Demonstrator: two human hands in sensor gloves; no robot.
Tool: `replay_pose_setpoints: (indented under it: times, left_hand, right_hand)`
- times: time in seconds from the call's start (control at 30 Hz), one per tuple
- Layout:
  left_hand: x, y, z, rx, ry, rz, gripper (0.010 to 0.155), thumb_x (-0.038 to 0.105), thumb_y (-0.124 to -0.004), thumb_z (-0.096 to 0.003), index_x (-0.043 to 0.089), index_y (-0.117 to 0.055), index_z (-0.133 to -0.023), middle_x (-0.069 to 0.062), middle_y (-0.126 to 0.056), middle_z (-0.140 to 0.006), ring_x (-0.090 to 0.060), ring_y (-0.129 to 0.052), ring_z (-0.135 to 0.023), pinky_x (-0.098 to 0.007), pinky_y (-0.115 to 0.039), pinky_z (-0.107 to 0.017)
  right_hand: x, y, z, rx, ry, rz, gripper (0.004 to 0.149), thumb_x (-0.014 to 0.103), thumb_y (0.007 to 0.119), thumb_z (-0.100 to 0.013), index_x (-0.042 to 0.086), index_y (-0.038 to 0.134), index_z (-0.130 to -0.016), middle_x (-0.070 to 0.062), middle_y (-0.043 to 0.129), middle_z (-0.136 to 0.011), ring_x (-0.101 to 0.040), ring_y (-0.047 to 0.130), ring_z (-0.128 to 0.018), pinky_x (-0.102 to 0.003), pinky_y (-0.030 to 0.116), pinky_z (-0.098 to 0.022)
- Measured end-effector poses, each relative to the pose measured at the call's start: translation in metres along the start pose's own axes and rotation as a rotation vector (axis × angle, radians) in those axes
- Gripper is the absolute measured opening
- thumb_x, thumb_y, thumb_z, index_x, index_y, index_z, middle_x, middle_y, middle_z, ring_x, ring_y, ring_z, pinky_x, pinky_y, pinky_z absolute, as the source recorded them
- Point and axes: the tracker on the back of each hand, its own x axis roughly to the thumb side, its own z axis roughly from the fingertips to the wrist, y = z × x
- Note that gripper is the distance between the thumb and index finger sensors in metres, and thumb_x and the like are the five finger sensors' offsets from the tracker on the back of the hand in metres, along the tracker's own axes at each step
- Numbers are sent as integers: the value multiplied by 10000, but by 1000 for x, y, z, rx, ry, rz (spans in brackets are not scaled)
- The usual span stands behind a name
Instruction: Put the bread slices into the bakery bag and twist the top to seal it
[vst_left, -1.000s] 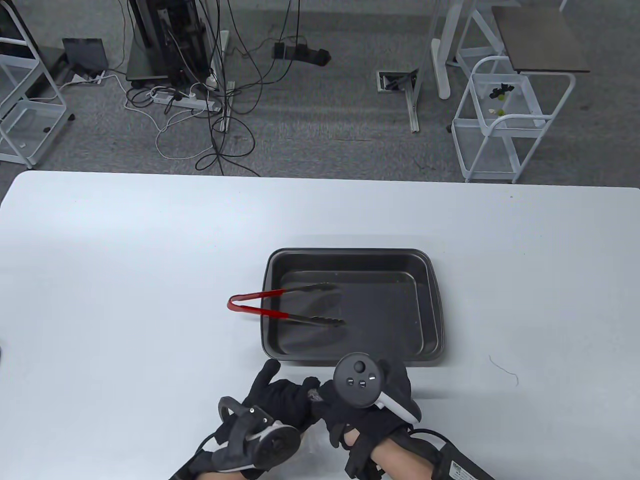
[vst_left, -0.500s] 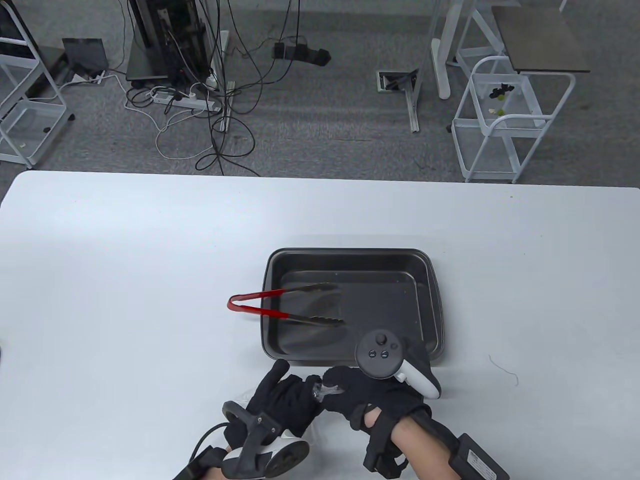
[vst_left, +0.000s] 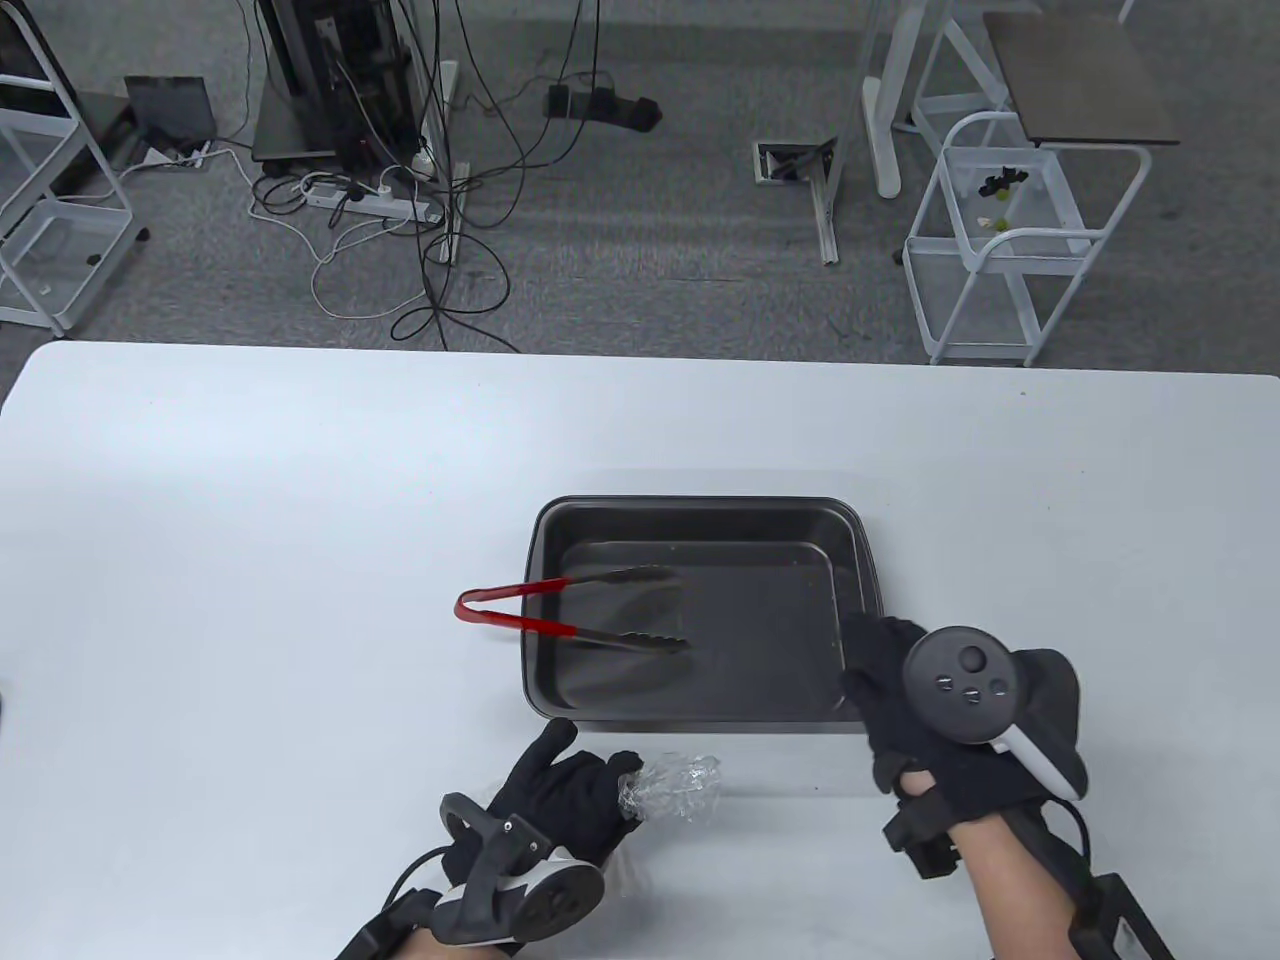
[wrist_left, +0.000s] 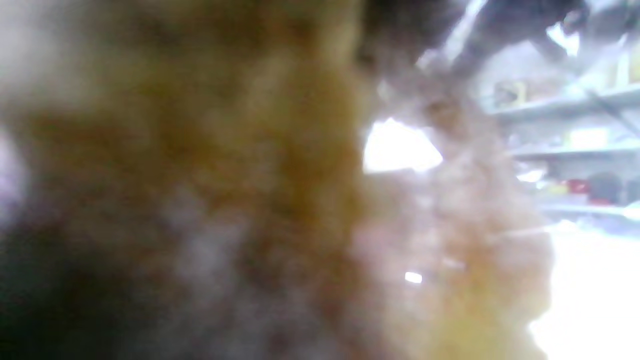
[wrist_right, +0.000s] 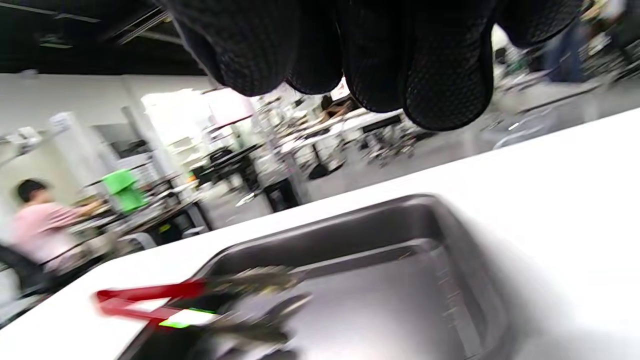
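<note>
At the bottom centre of the table view, the left hand (vst_left: 560, 800) lay low on the white table (vst_left: 250, 560), its thumb stuck out toward the upper right and its fingers curled round the neck of the clear bakery bag (vst_left: 678, 787). The bag's twisted, crinkled top stuck out just past those fingertips to the right, resting on the table surface; the body of the bag lay mostly hidden beneath the palm and tracker. The left wrist view was filled with a brown and tan blur pressed close to the lens, likely the bread slices (wrist_left: 240, 165) through the plastic, though the blur made that uncertain.

Toward the lower right, the right hand (vst_left: 930, 720) hovered well apart from the bag, over the near right corner of the dark baking tray (vst_left: 700, 515). Its fingers (wrist_right: 425, 65) hung loosely curled and held nothing, as the right wrist view showed.

Farther up, red-handled tongs (vst_left: 560, 610) lay across the tray's left rim, the handles out on the table, the metal tips inside the tray.

Beyond the table's far edge, cables and white wire carts (vst_left: 1000, 240) stood on the grey floor.
</note>
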Motion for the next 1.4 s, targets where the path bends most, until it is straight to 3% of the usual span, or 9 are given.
replay_pose_setpoints:
  times: [0.1,0.23,0.5,0.67,0.83,1.07,1.2,1.3,1.4]
  left_hand:
    - [-6,1,0,-4,21,40,491,484,-767,-544,171,-797,-922,83,-1044,-724,-149,-1091,-726,-475,-648,-838]
    - [-11,1,0,-10,21,89,491,491,-758,-552,172,-795,-923,88,-1043,-725,-144,-1088,-731,-478,-641,-842]
    - [-9,-4,2,2,15,132,490,512,-716,-559,198,-764,-933,118,-1024,-751,-118,-1072,-764,-471,-620,-857]
    - [-14,-10,0,-14,49,211,492,515,-687,-563,208,-733,-944,121,-1007,-777,-116,-1056,-793,-457,-598,-868]
    - [-16,-10,0,-11,62,225,493,513,-678,-564,205,-726,-947,121,-1003,-784,-118,-1053,-799,-464,-593,-869]
    - [-17,-11,1,-27,65,229,492,517,-688,-567,204,-732,-944,119,-1007,-779,-119,-1052,-799,-469,-588,-870]
    - [-17,-11,1,-36,66,235,492,516,-691,-567,204,-734,-944,117,-1009,-778,-120,-1053,-798,-473,-586,-870]
    - [-19,-11,2,-36,71,246,491,518,-690,-566,208,-734,-945,119,-1007,-779,-120,-1051,-801,-475,-584,-870]
    - [-22,-11,2,-36,83,274,492,519,-689,-562,215,-732,-948,120,-1004,-787,-119,-1046,-809,-479,-579,-871]
  right_hand:
    - [-48,1,-2,-32,129,46,555,248,852,-437,-7,784,-925,-330,832,-894,-557,886,-697,-735,559,-596]
    - [-118,24,-1,-28,272,114,541,237,856,-432,0,799,-915,-323,835,-895,-557,879,-708,-734,556,-600]
    - [-190,75,11,12,353,227,527,238,880,-417,46,833,-906,-310,741,-980,-579,772,-816,-748,497,-631]
    - [-200,100,11,91,337,332,559,273,900,-406,79,815,-924,-288,682,-1025,-573,716,-867,-748,469,-651]
    - [-199,115,12,137,322,396,587,282,906,-399,19,801,-913,-290,667,-1028,-567,713,-872,-747,468,-653]
    - [-180,126,15,105,264,504,482,234,892,-418,19,842,-847,-262,714,-1001,-530,751,-860,-726,488,-663]
    - [-179,131,14,154,248,472,443,232,863,-451,4,799,-826,-238,673,-1014,-506,711,-883,-718,459,-681]
    - [-184,136,12,244,284,403,491,252,774,-494,-66,667,-853,-266,517,-1047,-523,577,-914,-721,386,-692]
    - [-185,135,12,234,289,359,500,257,757,-489,-100,661,-825,-289,483,-1048,-543,543,-913,-739,348,-683]
